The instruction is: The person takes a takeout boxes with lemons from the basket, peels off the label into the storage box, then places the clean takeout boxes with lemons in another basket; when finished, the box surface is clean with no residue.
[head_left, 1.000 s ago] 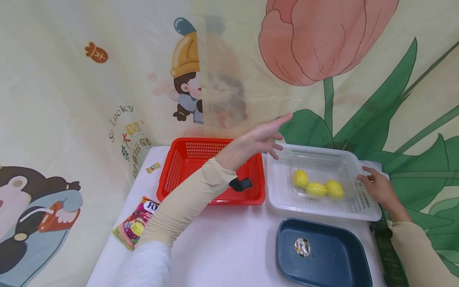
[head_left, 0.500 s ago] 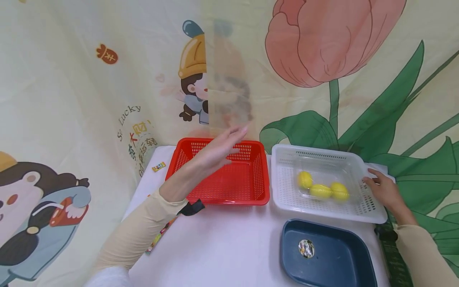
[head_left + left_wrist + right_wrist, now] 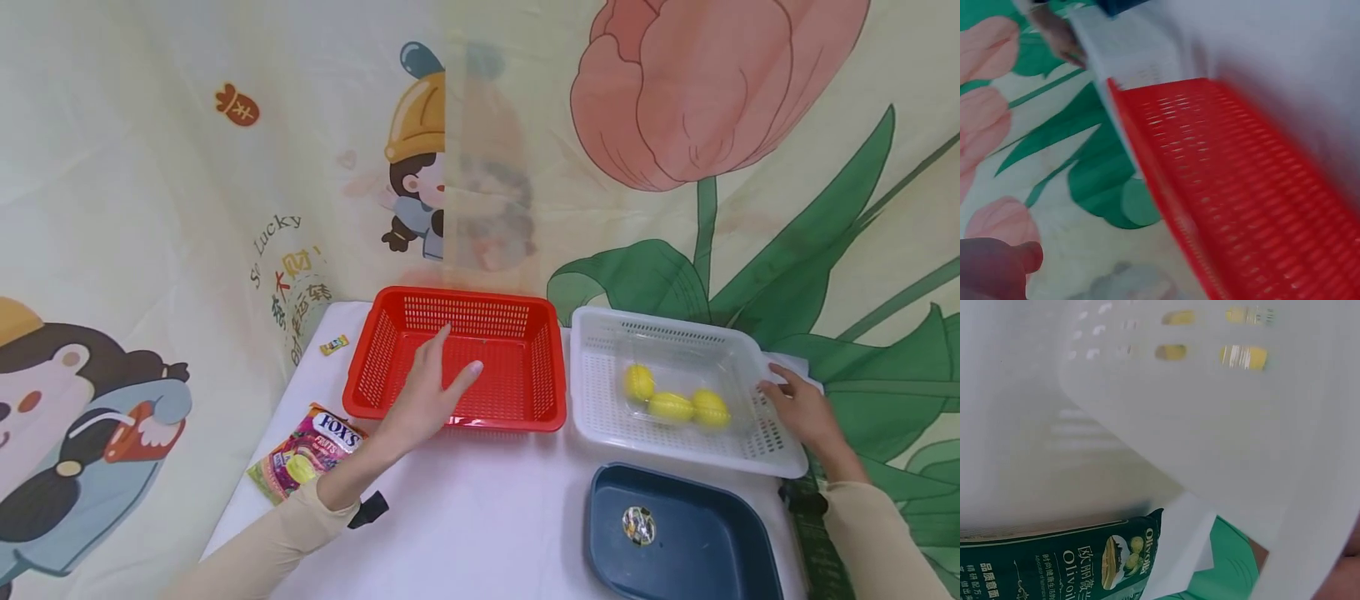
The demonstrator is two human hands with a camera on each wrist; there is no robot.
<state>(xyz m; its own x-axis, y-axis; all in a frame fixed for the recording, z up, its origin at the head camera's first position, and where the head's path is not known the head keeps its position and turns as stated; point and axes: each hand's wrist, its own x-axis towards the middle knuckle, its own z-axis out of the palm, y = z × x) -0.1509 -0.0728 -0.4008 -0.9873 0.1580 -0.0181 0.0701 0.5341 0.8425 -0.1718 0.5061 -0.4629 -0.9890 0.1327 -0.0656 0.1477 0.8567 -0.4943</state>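
My left hand point(image 3: 423, 400), empty with fingers and thumb spread, is over the near left rim of a red plastic basket point(image 3: 555, 392). The red basket has nothing inside that I can see. On the right, my right hand point(image 3: 810, 417) grips the right rim of a white plastic basket point(image 3: 600, 429); part of its fingers is hidden. Inside this basket sits a clear plastic tray point(image 3: 693, 354) with three yellow lemons point(image 3: 671, 407) at its near side. In the right wrist view the basket's wall point(image 3: 1222, 425) fills most of the picture.
A dark blue tray point(image 3: 705, 533) with a small shiny round packet point(image 3: 639, 526) stands in front. A Fox's candy bag point(image 3: 311, 454) and small yellow candy point(image 3: 333, 344) lie left. A green packet point(image 3: 1110, 562) lies below the white basket's right end. A printed curtain hangs behind.
My left hand has moved left and down, from beside the white basket to the near side of the red one. The candy bag shows again. My right hand stays at the white basket's rim.
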